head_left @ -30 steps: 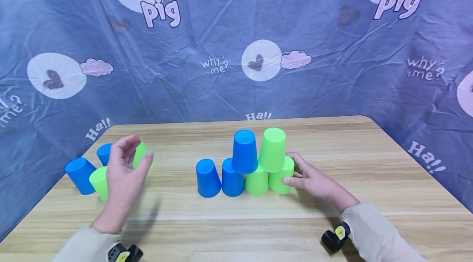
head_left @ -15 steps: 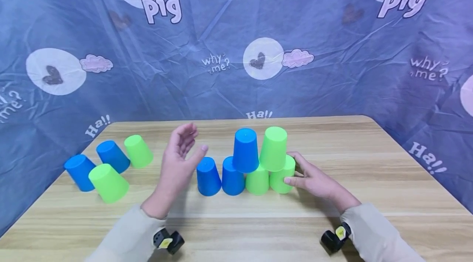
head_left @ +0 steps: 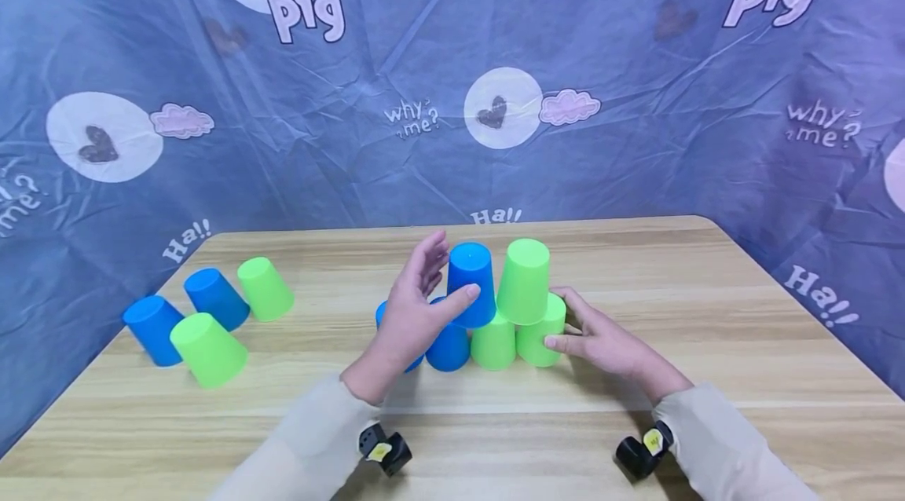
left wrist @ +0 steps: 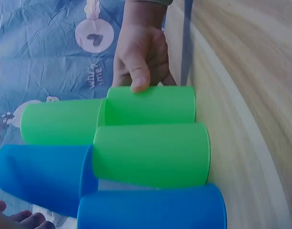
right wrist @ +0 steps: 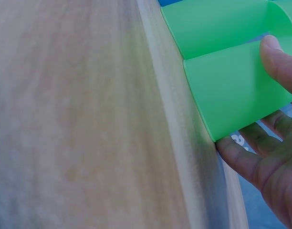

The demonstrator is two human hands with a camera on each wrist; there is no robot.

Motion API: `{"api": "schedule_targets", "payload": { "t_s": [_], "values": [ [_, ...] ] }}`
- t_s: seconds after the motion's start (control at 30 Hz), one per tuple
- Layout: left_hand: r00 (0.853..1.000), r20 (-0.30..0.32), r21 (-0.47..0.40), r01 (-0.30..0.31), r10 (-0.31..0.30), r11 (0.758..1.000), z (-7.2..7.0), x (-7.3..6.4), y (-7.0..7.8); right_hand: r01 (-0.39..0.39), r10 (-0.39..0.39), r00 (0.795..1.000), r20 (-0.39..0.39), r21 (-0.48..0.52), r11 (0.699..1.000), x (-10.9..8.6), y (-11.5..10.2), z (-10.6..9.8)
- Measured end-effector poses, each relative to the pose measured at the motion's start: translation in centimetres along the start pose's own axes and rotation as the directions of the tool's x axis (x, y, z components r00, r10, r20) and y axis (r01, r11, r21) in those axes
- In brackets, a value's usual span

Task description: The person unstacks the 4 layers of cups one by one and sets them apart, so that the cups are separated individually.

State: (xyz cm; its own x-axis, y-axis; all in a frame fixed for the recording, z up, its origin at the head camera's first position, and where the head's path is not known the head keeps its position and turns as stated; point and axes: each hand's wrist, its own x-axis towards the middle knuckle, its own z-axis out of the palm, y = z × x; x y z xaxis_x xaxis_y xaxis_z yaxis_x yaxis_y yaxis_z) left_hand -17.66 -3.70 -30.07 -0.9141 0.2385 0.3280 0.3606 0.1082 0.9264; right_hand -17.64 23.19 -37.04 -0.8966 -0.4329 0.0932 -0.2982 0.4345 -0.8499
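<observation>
Upside-down cups stand in a bottom row: a blue cup mostly behind my left hand, another blue cup, a green cup and the rightmost green cup. On top sit an upper blue cup and an upper green cup. My left hand hovers at the upper blue cup's left side, thumb in front of it, fingers loose; the left wrist view shows those fingers apart from it. With thumb in front and fingers behind, my right hand holds the rightmost green cup.
At the table's left stand two more blue cups, one nearer the edge and one behind, plus two green cups, one in front and one at the back. A printed blue cloth hangs behind the wooden table.
My left hand has moved right, from the separate cups on the left to the upper blue cup. My right hand stays at the rightmost green cup, and the stacked cups have not moved.
</observation>
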Motion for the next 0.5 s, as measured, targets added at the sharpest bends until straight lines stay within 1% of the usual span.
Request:
{"api": "schedule_targets", "payload": {
  "t_s": [0.1,0.2,0.33,0.5],
  "values": [
    [1.0,0.014,0.007,0.003,-0.003,1.0,0.5,0.0,0.0,0.002,-0.002,1.0,0.003,-0.002,1.0,0.1,0.0,0.0],
    [1.0,0.015,0.025,-0.013,0.013,1.0,1.0,0.1,-0.1,0.0,0.0,1.0,0.002,0.002,1.0,0.1,-0.1,0.0],
    [1.0,0.003,0.041,-0.03,0.03,0.999,1.5,0.2,-0.2,-0.01,0.01,1.0,-0.004,0.002,1.0,0.1,-0.1,0.0],
    [1.0,-0.013,0.055,-0.024,0.024,0.998,1.8,0.3,-0.4,-0.011,0.011,1.0,-0.004,-0.005,1.0,0.2,-0.2,0.0]
  ]
}}
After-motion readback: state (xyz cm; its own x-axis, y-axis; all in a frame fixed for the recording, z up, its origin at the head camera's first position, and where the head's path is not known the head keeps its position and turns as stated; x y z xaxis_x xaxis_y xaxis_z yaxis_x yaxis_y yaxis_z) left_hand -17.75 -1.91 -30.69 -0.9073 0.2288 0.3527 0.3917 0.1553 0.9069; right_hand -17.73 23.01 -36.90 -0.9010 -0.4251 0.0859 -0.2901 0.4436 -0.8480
